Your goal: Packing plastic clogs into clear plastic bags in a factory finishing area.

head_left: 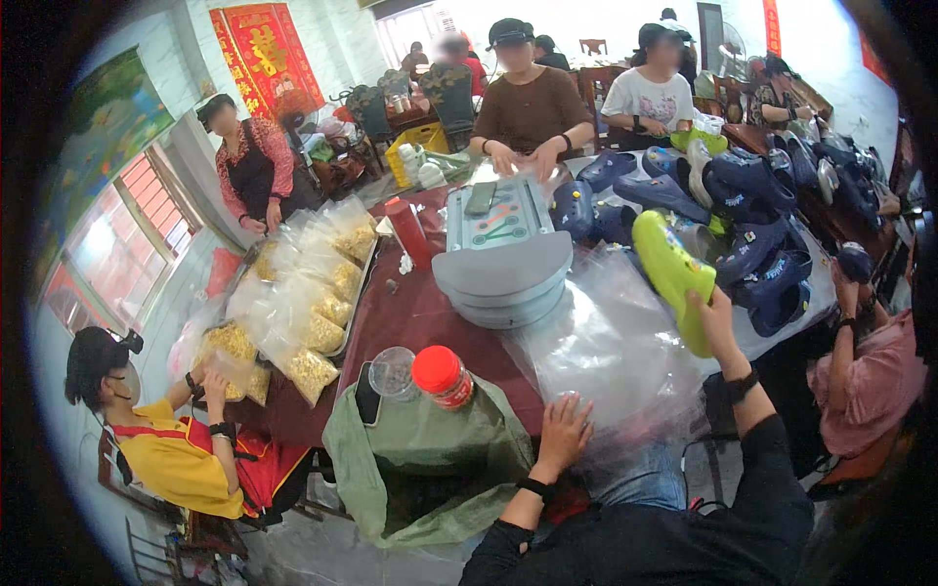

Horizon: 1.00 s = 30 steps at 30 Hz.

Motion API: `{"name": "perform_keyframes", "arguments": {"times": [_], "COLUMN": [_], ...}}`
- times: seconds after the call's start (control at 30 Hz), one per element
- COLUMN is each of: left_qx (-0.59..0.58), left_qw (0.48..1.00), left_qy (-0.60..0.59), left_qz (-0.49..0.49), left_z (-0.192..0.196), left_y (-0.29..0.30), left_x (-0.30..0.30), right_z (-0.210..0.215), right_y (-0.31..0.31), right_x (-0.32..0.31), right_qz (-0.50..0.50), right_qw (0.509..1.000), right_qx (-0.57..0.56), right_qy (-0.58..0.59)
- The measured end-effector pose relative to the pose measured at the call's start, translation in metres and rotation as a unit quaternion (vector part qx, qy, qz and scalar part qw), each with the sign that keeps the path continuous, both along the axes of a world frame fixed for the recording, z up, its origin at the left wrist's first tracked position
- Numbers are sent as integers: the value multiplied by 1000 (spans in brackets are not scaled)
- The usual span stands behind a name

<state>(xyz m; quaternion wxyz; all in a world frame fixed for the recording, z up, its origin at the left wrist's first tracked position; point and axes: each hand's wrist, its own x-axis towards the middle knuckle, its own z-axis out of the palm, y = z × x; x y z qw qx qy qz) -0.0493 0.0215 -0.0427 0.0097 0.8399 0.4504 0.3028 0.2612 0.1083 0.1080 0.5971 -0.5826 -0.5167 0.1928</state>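
Observation:
My right hand (716,314) is raised over the table's right side and grips a lime-green clog (666,269) by its lower end. Small coloured charms dot the clog's upper. My left hand (565,430) lies flat, fingers stretched out, on the near left edge of a stack of clear plastic bags (611,342). Navy clogs (747,254) with charms are piled beyond the green one, on a pale sheet. Left of the bags stands a stack of grey, rounded panels (501,264) with a dark phone (481,199) on top.
A green sack (430,459) hangs at the table's near edge. Close by are a red-lidded jar (443,378), a clear cup (393,371) and a black phone (368,396). Filled bags of yellow pieces (313,371) lie at the left. Several people sit or stand around the table.

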Motion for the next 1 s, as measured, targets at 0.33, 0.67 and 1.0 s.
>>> {"name": "perform_keyframes", "arguments": {"times": [0.33, 0.67, 1.0], "left_qx": [-36, 68, 16], "left_qw": [998, 993, 991], "left_qy": [13, -73, -130], "left_qz": [54, 64, 28], "left_z": [33, 59, 51], "left_y": [6, 18, 35], "left_x": [14, 11, 9], "right_z": [38, 36, 32], "right_y": [-104, -131, -152], "right_x": [-53, -53, -61], "right_qz": [281, 239, 281], "right_qw": [844, 814, 737], "right_qx": [-320, -386, -519], "right_qy": [324, 362, 330]}}
